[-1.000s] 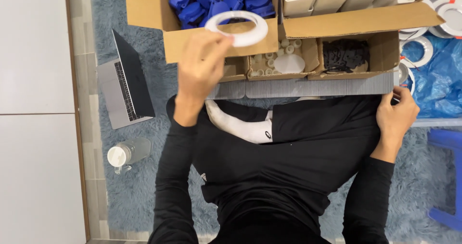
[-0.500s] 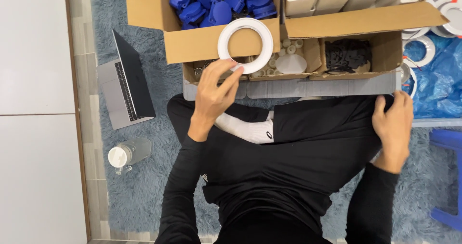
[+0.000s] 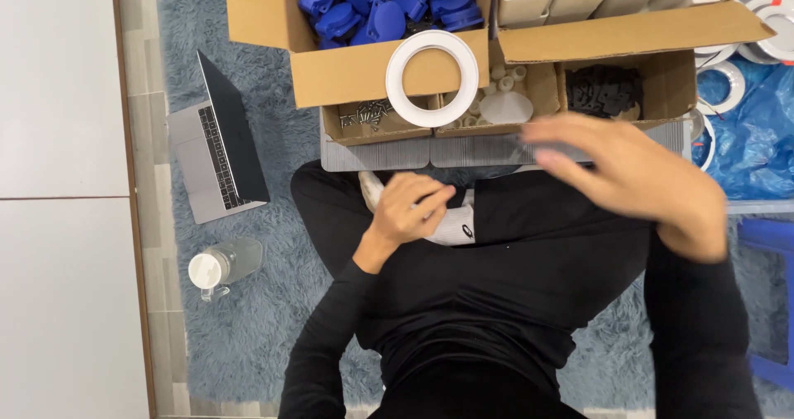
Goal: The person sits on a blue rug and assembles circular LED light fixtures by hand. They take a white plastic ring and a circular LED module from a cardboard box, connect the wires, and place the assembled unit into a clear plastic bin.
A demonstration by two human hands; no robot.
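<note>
Ring [image 3: 432, 77], white and flat, leans upright against cardboard box [image 3: 347, 76].

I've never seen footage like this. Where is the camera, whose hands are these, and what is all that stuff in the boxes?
The camera sits on a person's head and looks straight down at their lap; they sit cross-legged on a blue rug. The left hand rests by the knee with curled fingers, holding nothing visible. The right hand is raised, open and blurred. A white ring leans on a cardboard box of blue plastic parts. Smaller boxes hold screws. A laptop and a clear jar lie to the left.
</note>
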